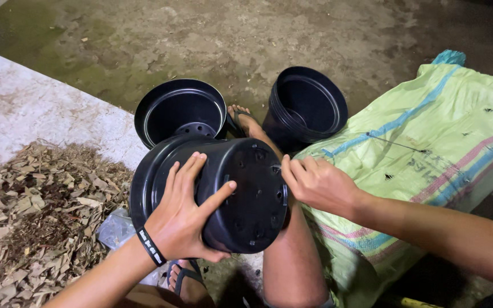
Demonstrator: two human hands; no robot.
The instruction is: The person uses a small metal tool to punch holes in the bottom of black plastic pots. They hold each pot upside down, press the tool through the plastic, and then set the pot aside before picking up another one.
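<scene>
The left hand [185, 219] grips the side of a black plastic pot [223, 191] lying tipped over the person's knee. The right hand [315, 183] touches its holey bottom with its fingertips. Two more black pots [306, 108] stand behind, beside a green sack [429, 148]

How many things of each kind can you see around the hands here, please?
Black plastic pots seen singly: 2, the held pot under the left hand and right hand, and an empty pot behind it
Stacks of black pots: 1; the number nested cannot be told
Woven sacks: 1
Piles of dry leaf bits: 1
Total: 5
</scene>
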